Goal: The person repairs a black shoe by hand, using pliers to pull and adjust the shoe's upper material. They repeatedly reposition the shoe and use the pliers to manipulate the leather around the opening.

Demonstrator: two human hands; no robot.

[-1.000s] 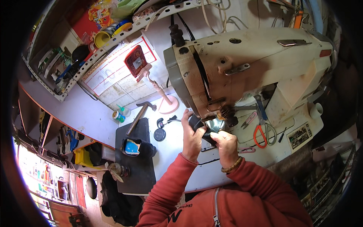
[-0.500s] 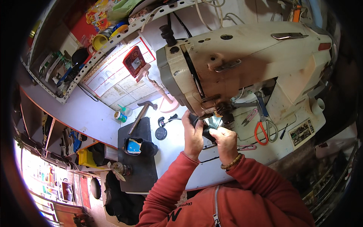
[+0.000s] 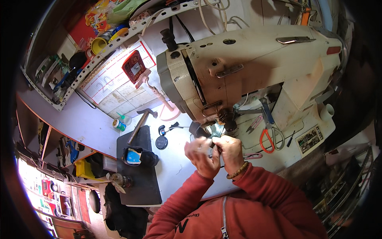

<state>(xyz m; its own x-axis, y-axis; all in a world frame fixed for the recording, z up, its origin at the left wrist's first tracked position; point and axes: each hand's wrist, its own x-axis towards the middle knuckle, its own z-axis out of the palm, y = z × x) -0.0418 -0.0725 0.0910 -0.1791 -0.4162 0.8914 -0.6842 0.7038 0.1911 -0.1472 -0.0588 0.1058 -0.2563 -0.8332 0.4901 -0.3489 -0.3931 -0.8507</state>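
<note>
A beige sewing machine (image 3: 246, 59) stands over the work table, its lit needle area right in front of my hands. My left hand (image 3: 202, 156) is smeared by motion, beside the needle area, its fingertips close to my right hand. My right hand (image 3: 230, 151) is closed, thumb against the bent fingers, just below the presser foot. What it pinches is hidden by the fingers. A dark piece of material (image 3: 197, 130) shows beyond my left fingers, under the machine head.
Right of my hands lie orange-and-grey scissors (image 3: 267, 140), pink thread snips (image 3: 254, 124) and a small parts tray (image 3: 311, 140). To the left are a hammer (image 3: 139, 125), a black mat (image 3: 139, 181), a round black disc (image 3: 161, 142) and a lamp stand (image 3: 169, 111).
My left hand has come off the dark material and moved nearer my body, now blurred. My right hand stays close to the needle, still closed. The whole view has shifted slightly.
</note>
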